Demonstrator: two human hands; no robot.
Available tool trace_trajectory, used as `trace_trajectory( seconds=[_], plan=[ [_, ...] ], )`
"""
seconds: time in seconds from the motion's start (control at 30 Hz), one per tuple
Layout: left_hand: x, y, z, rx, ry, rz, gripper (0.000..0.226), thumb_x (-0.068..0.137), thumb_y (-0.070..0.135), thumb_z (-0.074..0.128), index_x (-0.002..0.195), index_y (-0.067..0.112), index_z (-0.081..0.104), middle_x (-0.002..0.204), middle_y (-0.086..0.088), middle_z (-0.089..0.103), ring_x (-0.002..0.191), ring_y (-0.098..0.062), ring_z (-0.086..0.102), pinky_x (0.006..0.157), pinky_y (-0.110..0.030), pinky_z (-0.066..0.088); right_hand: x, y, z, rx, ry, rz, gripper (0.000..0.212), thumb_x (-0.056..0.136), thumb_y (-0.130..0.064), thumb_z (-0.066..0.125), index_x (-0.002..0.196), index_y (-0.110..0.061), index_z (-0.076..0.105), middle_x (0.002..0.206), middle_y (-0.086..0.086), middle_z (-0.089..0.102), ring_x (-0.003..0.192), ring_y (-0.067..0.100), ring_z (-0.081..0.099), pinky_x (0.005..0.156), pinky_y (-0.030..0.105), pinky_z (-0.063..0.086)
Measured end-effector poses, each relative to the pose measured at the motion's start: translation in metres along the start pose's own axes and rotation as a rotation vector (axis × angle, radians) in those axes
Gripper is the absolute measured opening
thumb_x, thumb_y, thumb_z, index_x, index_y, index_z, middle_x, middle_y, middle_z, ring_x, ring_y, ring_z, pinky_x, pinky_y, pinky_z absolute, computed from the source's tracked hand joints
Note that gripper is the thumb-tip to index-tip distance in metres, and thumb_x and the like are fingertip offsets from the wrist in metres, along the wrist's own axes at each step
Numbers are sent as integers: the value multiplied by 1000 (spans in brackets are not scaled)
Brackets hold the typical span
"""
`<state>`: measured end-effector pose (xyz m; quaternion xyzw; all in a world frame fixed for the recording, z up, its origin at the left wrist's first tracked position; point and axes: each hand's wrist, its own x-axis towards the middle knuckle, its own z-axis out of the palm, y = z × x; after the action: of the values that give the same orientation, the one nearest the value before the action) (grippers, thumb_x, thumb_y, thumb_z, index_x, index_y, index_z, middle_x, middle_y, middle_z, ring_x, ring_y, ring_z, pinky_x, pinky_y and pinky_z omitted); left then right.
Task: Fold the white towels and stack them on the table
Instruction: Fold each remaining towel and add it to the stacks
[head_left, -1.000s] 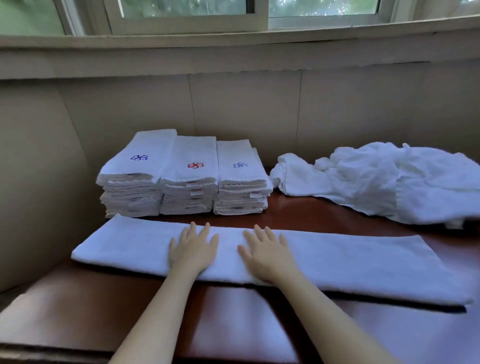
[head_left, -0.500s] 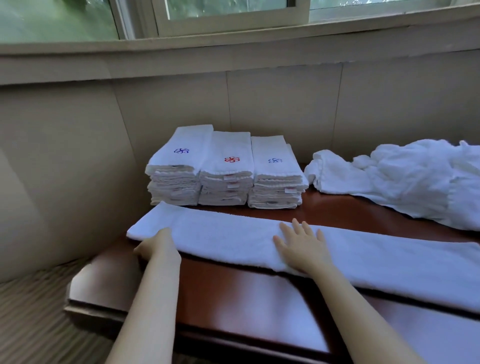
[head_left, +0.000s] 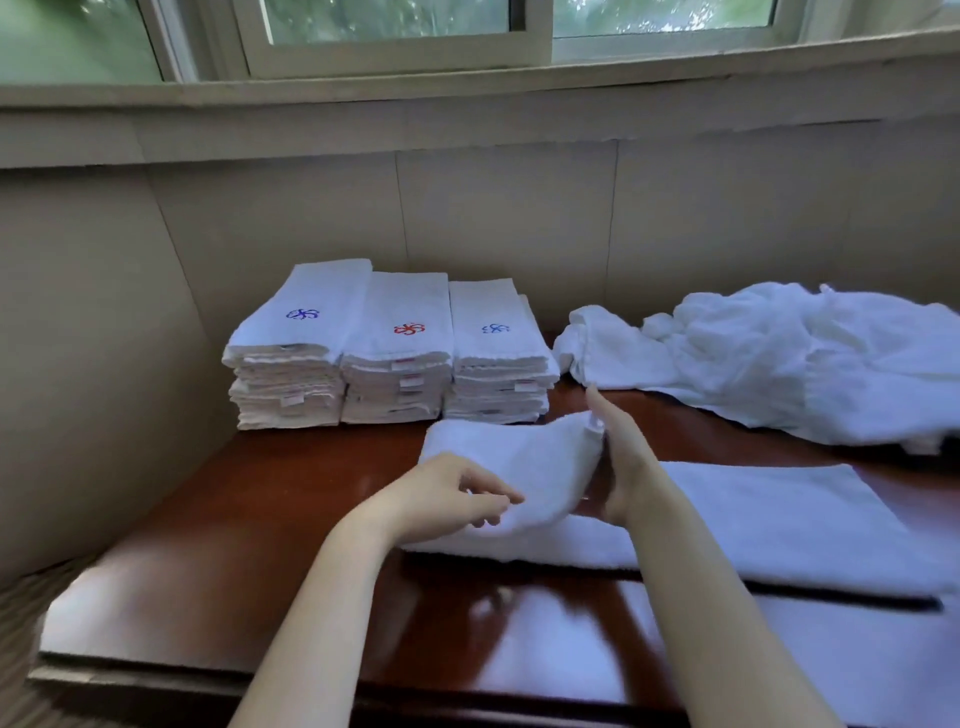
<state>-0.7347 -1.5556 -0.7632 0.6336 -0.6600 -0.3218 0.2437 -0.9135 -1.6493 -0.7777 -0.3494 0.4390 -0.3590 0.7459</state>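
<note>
Head view, the only one: the risk lies in the fold now in the air. The left hand (head_left: 447, 493) has its fingers curled and pinches the near corner of the towel (head_left: 753, 519) between thumb and fingertips, with only a small bite of cloth, so the corner could slip out and the raised end flop back crooked. The lifted end sags in the middle, so it may land with a wrinkle or with its edges off the strip below. The right hand (head_left: 621, 457) stands on edge with fingers straight and grips nothing; it seems to mark the fold line, and if it leaves early the crease could wander. The polished table (head_left: 260, 519) looks slick, so the strip might slide under a pull.

The towel is a long narrow strip on the front of the table, running right from the hands to the picture's edge. Its left end arches up between the two hands, the far corner touching the right hand's fingers. Three finished stacks (head_left: 395, 353) stand at the back left, apart from both hands; a heap (head_left: 779, 358) of unfolded towels lies at the back right.
</note>
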Motion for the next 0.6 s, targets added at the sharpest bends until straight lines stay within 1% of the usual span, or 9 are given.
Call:
trace_trajectory(
  seconds=[0.1, 0.17, 0.23, 0.27, 0.33, 0.4, 0.5, 0.57, 0.6],
  plan=[
    [7, 2, 8, 104, 153, -26, 23, 89, 23, 55, 85, 38, 72, 73, 23, 66, 67, 14, 55, 58, -4, 39, 4, -4, -22, -264, 260, -42, 43, 78, -17, 64, 118, -5, 54, 94, 12, 55, 77, 28, 55, 56, 28, 40],
    [11, 3, 10, 131, 282, -37, 24, 91, 23, 51, 94, 34, 72, 79, 27, 60, 75, 13, 52, 62, -5, 36, 6, -6, -33, -480, 326, -96, 22, 75, -3, 61, 97, 1, 57, 78, 11, 50, 62, 24, 49, 52, 24, 33],
    [15, 6, 14, 97, 371, -54, 24, 93, 23, 49, 97, 33, 70, 87, 23, 58, 85, 4, 52, 70, -15, 38, 3, -5, -36, -553, 277, -134, 4, 80, -1, 63, 80, 1, 60, 70, 12, 56, 55, 21, 56, 52, 23, 43],
    [18, 8, 17, 76, 399, -59, 23, 93, 22, 49, 97, 32, 70, 91, 19, 59, 89, -1, 52, 73, -18, 38, 2, -3, -35, -570, 253, -163, 4, 83, -2, 63, 81, 0, 61, 74, 13, 58, 63, 21, 59, 59, 26, 46],
    [24, 15, 24, 61, 443, -50, 22, 93, 21, 50, 99, 29, 70, 100, 11, 62, 93, -7, 53, 78, -20, 37, -4, -7, -38, -604, 255, -253, 5, 85, -2, 58, 82, -4, 55, 80, 12, 50, 75, 22, 50, 66, 32, 37],
    [30, 23, 29, 69, 497, -26, 23, 92, 19, 51, 106, 24, 69, 112, 4, 61, 101, -13, 55, 83, -23, 38, -16, -27, -54, -554, 304, -390, 7, 84, -1, 54, 78, 0, 52, 81, 11, 43, 76, 23, 41, 66, 34, 30],
    [40, 30, 35, 104, 523, -26, 30, 93, 20, 51, 122, 23, 61, 131, -6, 49, 120, -25, 47, 96, -31, 38, -42, -71, -111, -488, 509, -564, 15, 84, 4, 53, 82, 18, 57, 77, 14, 45, 71, 24, 43, 60, 35, 32],
    [46, 32, 40, 127, 423, -104, 40, 92, 22, 51, 132, 23, 52, 139, -10, 41, 127, -30, 42, 103, -35, 37, -57, -88, -154, -673, 666, -665, 7, 76, 10, 57, 75, 16, 59, 72, 17, 51, 69, 27, 53, 55, 39, 40],
    [49, 33, 45, 154, 336, -168, 47, 91, 25, 51, 137, 23, 45, 141, -12, 38, 128, -32, 41, 104, -36, 37, -55, -92, -176, -781, 724, -634, 5, 70, 11, 64, 74, 13, 62, 73, 21, 58, 71, 30, 60, 56, 41, 47]
  ],
)
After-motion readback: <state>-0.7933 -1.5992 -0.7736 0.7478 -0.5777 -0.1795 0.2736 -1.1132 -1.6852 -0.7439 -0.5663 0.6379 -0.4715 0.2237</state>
